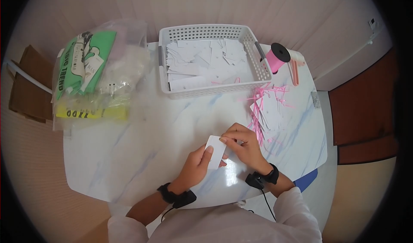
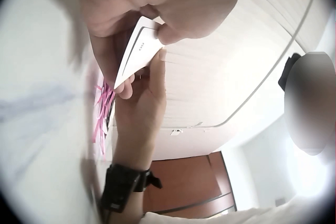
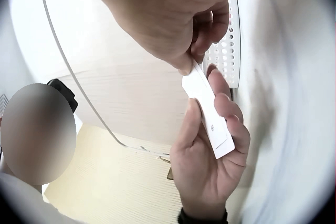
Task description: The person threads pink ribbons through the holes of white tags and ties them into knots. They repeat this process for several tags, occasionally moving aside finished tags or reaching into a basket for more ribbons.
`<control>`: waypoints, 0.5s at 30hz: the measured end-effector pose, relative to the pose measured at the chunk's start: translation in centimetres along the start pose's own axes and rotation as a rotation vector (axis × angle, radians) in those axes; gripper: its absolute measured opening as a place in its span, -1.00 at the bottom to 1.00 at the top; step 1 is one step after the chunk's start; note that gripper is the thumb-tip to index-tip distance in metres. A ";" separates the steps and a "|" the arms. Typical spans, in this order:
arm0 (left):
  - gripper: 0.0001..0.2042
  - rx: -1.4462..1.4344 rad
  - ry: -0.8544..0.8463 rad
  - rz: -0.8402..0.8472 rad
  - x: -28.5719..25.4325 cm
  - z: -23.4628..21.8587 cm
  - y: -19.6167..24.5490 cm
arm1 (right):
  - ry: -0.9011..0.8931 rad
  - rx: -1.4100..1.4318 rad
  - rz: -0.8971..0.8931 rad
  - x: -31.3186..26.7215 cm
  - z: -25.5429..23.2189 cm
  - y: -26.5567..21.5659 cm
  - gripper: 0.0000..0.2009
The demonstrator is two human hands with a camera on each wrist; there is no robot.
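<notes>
In the head view my left hand (image 1: 194,166) holds a white card (image 1: 215,152), thumb flat on its face and fingers curled behind it. My right hand (image 1: 246,147) pinches the card's upper corner between thumb and fingertips. From the right wrist view, a smaller white piece seems to lie over the card (image 3: 212,113), which bears a small dark print near its lower end. The left wrist view shows the same card (image 2: 140,50) from its edge, with two layers slightly apart. Whatever lies right under the right fingertips is hidden.
Beyond the hands stands a white perforated basket (image 1: 215,90) with many loose white cards (image 1: 185,56). To its right are a pink ribbon spool (image 1: 277,58) and orange-handled scissors (image 1: 294,72). Cards tied with pink ribbons (image 1: 258,118) lie nearby. Plastic bags (image 1: 124,77) fill the left.
</notes>
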State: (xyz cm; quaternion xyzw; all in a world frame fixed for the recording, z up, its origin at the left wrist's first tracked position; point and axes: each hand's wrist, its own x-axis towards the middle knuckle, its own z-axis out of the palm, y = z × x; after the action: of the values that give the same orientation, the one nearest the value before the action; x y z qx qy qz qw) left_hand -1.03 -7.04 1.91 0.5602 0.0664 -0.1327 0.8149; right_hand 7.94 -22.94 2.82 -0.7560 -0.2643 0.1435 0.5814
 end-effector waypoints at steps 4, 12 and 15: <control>-0.64 0.239 0.134 0.117 -0.2 -0.3 -0.4 | -0.112 -0.183 -0.019 1.6 -0.5 -2.7 -0.90; -0.67 0.059 0.169 0.242 0.0 -0.6 -0.3 | -0.380 -0.657 -0.112 19.4 -7.8 -1.8 -0.81; -0.67 0.057 0.160 0.260 -0.1 -0.7 -0.2 | -0.700 -0.766 0.119 22.3 -7.7 0.6 -0.74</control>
State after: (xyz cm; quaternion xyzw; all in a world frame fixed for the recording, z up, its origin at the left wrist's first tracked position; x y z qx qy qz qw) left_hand -1.11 -6.44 1.51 0.5957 0.0543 0.0173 0.8012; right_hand 30.34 -16.62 6.39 -0.8348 -0.4331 0.3135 0.1311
